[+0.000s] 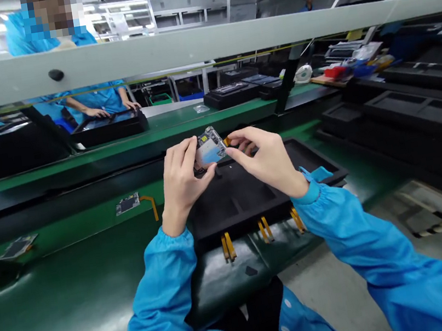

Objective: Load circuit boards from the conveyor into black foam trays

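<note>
My left hand (181, 179) grips a small circuit board (209, 148) by its left edge, thumb and fingers closed on it. From the right, my right hand (264, 159) pinches the same board's right side, near an orange flex tab. Both hands hold it above a black foam tray (246, 197) with shallow pockets. Orange flex cables (264, 230) stick out from under the tray's near edge. Both arms wear blue sleeves.
Two more circuit boards (127, 203) (18, 246) lie on the green conveyor belt (77, 286) to the left. A person in blue works at a black tray (109, 127) across the belt. Stacked black trays (416, 108) fill the right. A grey beam (203, 46) crosses overhead.
</note>
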`<state>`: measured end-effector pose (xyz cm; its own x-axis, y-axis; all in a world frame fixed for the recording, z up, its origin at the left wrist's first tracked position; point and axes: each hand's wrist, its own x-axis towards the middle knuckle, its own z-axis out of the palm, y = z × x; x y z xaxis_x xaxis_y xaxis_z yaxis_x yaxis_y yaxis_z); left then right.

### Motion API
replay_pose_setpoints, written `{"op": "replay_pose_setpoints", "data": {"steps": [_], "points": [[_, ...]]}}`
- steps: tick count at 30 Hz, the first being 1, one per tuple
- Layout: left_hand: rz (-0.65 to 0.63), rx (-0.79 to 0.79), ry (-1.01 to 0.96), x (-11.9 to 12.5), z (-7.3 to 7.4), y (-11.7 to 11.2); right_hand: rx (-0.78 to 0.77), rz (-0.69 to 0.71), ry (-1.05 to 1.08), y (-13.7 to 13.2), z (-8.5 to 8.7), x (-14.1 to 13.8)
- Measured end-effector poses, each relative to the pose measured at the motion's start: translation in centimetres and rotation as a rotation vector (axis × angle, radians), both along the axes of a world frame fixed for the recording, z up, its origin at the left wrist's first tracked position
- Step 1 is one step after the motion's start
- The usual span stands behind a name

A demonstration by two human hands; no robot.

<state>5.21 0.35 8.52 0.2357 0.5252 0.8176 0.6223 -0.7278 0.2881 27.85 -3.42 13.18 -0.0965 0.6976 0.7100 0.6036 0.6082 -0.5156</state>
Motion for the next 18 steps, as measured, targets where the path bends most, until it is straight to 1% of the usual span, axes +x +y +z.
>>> {"op": "replay_pose_setpoints", "data": {"steps": [5,9,12,15,18], "points": [[0.023,0.002,0.055,0.0,0.4,-0.3,-0.151,0.074,0.133,0.5,0.2,-0.1],[0.035,0.084,0.110,0.6,0.2,-0.5,-0.256,0.155,0.229,0.8,0.2,0.3],[0.062,0.148,0.147,1.2,-0.2,-0.6,-0.311,0.175,0.273,0.8,0.3,0.8],[0.106,0.179,0.170,1.9,-0.7,-0.6,-0.337,0.173,0.293,0.6,0.3,1.0],[0.121,0.181,0.184,2.7,-1.0,-1.0,-0.304,0.149,0.323,0.6,0.0,1.2]]}}
